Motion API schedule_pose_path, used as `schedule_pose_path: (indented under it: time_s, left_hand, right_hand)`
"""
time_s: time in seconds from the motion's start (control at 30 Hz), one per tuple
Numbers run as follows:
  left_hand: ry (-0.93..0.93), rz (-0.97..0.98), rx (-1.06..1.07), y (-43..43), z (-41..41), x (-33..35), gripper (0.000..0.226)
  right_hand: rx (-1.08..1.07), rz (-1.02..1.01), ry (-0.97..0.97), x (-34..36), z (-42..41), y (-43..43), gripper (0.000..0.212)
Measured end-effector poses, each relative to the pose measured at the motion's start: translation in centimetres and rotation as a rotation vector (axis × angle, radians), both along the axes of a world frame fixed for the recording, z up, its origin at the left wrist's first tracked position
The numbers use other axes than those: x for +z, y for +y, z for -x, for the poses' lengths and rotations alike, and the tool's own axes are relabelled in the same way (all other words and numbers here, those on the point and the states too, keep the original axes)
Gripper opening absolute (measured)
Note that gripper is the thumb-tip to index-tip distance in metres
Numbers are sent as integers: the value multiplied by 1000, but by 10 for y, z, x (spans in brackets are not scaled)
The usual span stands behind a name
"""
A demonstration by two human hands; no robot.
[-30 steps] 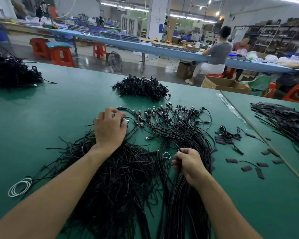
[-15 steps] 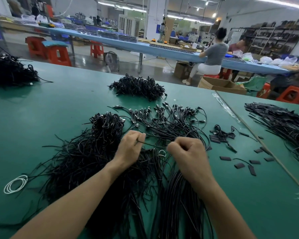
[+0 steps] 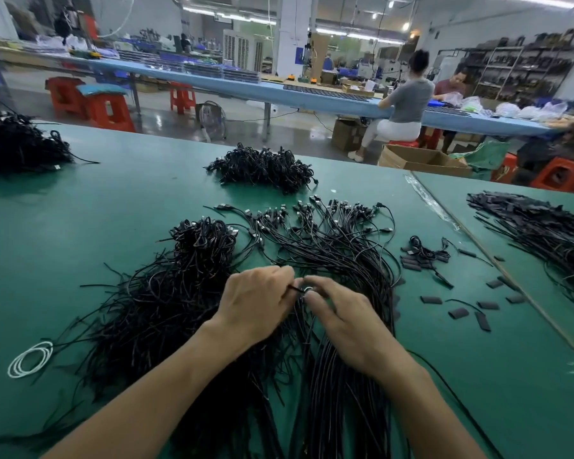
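Since 0.5 s ago the 2 hands are lowered and brought fingertip to fingertip over the cable bundle (image 3: 345,260), where 1 black cable end (image 3: 293,287) is pinched by the left hand (image 3: 256,303) and a small pale ring (image 3: 308,290) by the right hand (image 3: 342,323), so joining is judged imminent.

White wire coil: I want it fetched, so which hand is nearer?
Left. The left hand is right of the white wire coil; the right hand lies farther right.

- Bare green felt tabletop (image 3: 120,207) lay open at the left.
- Tangled black cable heap (image 3: 166,293) and loose black sleeve pieces (image 3: 458,313) crowded the middle and right.
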State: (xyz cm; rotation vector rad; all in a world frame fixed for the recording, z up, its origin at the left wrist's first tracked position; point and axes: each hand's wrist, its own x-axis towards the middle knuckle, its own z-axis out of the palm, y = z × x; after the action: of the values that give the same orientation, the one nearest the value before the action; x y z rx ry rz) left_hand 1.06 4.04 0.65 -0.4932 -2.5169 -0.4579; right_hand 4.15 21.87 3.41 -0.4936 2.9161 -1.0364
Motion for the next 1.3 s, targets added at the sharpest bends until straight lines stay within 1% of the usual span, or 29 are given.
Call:
schedule_pose_path:
  time_s: [0.07,0.17,0.23,0.27,0.3,0.33,0.4,0.47,0.53,0.6,0.67,0.73,0.8,0.87,0.9,0.93,1.0,1.07,1.1,1.13,1.2,1.23,1.3]
  left_hand:
    - [-30,-27,-14,4,-5,1,36]
    - [-81,-75,-13,3,-12,5,39]
    - [-211,-136,-7,-2,-12,6,49]
    - [-323,-204,-34,-4,-12,7,57]
    - [-457,-309,-105,-6,-12,8,64]
    - [-597,-412,-211,-7,-13,10,65]
    - [-826,-552,-422,-3,-20,17,61]
    - [-1014,-709,-592,3,-29,23,58]
    - [-1130,-906,-736,7,-35,30,54]
    - [-1166,-1130,-824,10,-39,35,52]
    - [-1116,-1370,-808,14,-39,38,49]
    - [-986,-1554,-701,19,-36,34,46]
    - [-851,-1638,-615,22,-32,26,47]
    - [-739,-1608,-539,23,-28,16,44]
    - [-676,-1535,-484,23,-27,12,41]
    - [-599,-1413,-415,22,-26,8,38]
    - [-473,-1093,-303,19,-26,3,33]
    - [-473,-801,-318,17,-29,0,33]
    - [-519,-740,-346,18,-30,0,37]
    - [-592,-754,-369,18,-32,1,42]
    - [-776,-902,-415,17,-35,6,52]
    - [-873,-969,-453,16,-37,10,54]
    - [-1057,-1028,-531,13,-41,17,56]
  right_hand:
    - [2,81,24,2,-2,-6,34]
    - [-96,199,153,3,1,2,14]
    - [-165,292,188,3,2,11,15]
    - [-197,353,200,3,4,15,15]
    - [-228,410,204,3,5,18,15]
    - [-254,443,208,3,6,20,14]
    - [-281,469,219,1,8,21,15]
    - [-263,487,194,0,10,20,18]
    - [-178,437,104,0,10,17,20]
    - [-35,339,-39,-1,5,12,28]
    - [89,276,-154,0,-3,5,34]
    - [144,227,-163,1,-10,0,34]
    - [155,131,-120,4,-13,-1,32]
    - [172,33,-108,7,-16,0,32]
    - [185,12,-112,8,-17,0,33]
    - [192,8,-113,10,-19,1,32]
    - [180,62,-91,14,-19,2,27]
    - [139,134,-9,18,-17,3,23]
    - [115,149,41,20,-15,4,20]
    - [94,162,81,22,-13,5,18]
    - [62,230,117,21,-9,7,19]
    - [46,283,118,21,-7,9,23]
    - [3,416,103,18,-4,10,29]
